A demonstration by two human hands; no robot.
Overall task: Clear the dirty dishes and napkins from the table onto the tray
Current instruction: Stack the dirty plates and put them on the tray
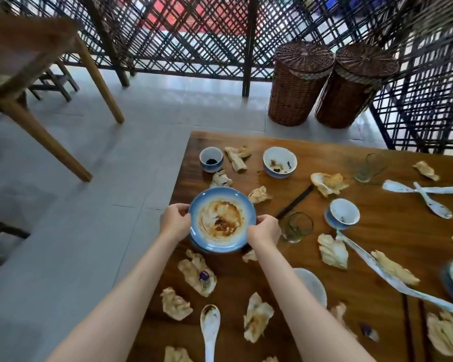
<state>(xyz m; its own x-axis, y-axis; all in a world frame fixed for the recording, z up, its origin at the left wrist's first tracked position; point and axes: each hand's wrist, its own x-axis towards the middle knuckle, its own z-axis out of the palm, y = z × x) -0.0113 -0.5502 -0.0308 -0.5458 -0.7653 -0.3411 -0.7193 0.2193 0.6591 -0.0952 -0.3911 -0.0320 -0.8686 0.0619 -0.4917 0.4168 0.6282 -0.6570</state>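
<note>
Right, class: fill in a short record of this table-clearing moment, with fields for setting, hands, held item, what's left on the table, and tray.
setting: wooden table, tiled floor, two wicker baskets
left hand: grips plate's left rim
right hand: grips plate's right rim
plate: blue, sauce-stained, seemingly lifted at the table's edge
left on table: bowls, cup, glasses, spoons, crumpled napkins, chopsticks
tray: not in view

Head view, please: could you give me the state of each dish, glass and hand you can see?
blue plate: sauce-smeared, held by both hands
left hand: gripping plate rim
right hand: gripping plate rim
small cup: upright, dark dregs
far bowl: upright, scraps inside
near glass: upright
tipped bowl: leaning on its side
</note>
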